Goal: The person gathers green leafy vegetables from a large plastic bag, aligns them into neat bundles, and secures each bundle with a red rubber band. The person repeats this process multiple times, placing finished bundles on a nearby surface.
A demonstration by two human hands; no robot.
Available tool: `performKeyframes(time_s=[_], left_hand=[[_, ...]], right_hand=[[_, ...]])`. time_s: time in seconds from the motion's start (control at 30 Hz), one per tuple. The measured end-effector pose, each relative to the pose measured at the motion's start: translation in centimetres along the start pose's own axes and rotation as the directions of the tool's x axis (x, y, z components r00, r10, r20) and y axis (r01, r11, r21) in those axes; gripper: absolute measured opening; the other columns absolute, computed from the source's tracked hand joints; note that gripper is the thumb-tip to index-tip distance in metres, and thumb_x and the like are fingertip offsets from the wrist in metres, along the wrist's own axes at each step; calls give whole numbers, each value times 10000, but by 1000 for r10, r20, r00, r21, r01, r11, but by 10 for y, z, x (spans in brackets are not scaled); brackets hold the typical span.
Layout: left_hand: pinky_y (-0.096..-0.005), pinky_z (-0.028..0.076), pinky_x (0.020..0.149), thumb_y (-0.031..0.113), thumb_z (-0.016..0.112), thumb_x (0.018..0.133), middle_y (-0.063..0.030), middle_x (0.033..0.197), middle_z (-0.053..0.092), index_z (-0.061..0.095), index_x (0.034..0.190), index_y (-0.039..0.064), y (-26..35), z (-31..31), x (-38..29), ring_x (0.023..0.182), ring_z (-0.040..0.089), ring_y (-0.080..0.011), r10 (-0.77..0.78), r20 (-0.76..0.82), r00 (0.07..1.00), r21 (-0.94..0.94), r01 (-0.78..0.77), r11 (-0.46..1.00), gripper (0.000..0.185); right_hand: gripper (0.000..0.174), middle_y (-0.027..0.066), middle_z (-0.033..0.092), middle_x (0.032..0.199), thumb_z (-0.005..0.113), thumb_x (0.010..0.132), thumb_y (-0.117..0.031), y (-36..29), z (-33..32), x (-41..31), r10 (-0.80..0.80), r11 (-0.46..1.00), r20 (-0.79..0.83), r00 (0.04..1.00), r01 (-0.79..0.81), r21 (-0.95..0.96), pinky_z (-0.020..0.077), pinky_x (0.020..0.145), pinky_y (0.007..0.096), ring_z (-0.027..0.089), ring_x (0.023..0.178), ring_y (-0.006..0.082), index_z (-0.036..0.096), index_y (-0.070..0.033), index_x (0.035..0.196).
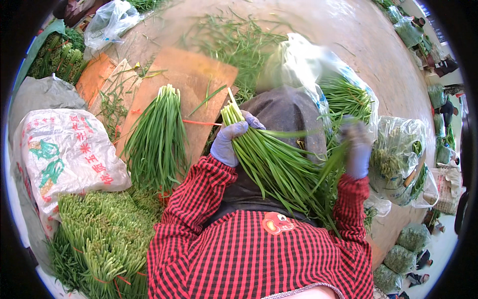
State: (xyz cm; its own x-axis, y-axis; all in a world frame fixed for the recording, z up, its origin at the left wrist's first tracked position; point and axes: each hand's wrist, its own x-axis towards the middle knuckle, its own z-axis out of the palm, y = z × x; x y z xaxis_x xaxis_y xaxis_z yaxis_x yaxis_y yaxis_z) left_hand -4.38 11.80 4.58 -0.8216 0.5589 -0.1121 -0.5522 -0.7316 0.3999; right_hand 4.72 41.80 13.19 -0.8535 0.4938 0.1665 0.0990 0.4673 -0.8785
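Observation:
My left hand (228,142), in a thin bluish glove, grips a bunch of garlic chives (276,164) near its pale cut ends. The leaves slant down to the right across my dark-covered lap (285,108). On the right, my gloved right hand (356,149) is raised and blurred by motion. A few blurred green leaves (332,164) trail from its fingers, which look closed on them. Left of my left hand, another chive bunch (157,138) lies on a brown board (198,71), pale ends facing away. A red tie (199,122) stretches across the board beside it.
Stacked tied chive bundles (104,231) stand at lower left, below a printed white sack (71,157). Loose leaf trimmings (239,48) litter the floor ahead. A plastic bag of chives (347,93) and another filled clear bag (397,160) sit at right. Other people work along the far right.

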Motion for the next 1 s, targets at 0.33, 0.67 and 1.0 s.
performKeyframes(time_s=[0.33, 0.67, 1.0], left_hand=[[-434, 525, 876, 171, 776, 706, -100, 926, 661, 617, 987, 53, 8, 53, 10, 910, 642, -276, -205, 278, 938, 169, 163, 972, 343], [-459, 565, 944, 235, 758, 754, -170, 1202, 645, 447, 1424, 1, 12, 38, -6, 1072, 659, -316, -154, 108, 982, 100, 143, 985, 775], [-550, 513, 1025, 167, 712, 812, -272, 1455, 477, 633, 1174, 61, 4, 17, 3, 1261, 558, -407, -100, 241, 965, -38, 112, 993, 386]], right_hand=[[397, 116, 730, 1033, 730, 914, -320, -74, 48, 53, 21, 989, 571, 820, -100, 109, 571, 695, 262, 685, 839, 131, 705, -37, 1191], [271, 167, 735, 921, 681, 960, -203, -103, 112, 38, 13, 800, 565, 825, -348, 489, 597, 611, 289, 732, 727, 203, 683, 46, 1067], [259, 117, 698, 1027, 584, 1019, -230, -85, 35, 74, 86, 916, -84, 993, -46, 398, 583, 765, 312, 645, 844, 154, 672, 2, 1094]])
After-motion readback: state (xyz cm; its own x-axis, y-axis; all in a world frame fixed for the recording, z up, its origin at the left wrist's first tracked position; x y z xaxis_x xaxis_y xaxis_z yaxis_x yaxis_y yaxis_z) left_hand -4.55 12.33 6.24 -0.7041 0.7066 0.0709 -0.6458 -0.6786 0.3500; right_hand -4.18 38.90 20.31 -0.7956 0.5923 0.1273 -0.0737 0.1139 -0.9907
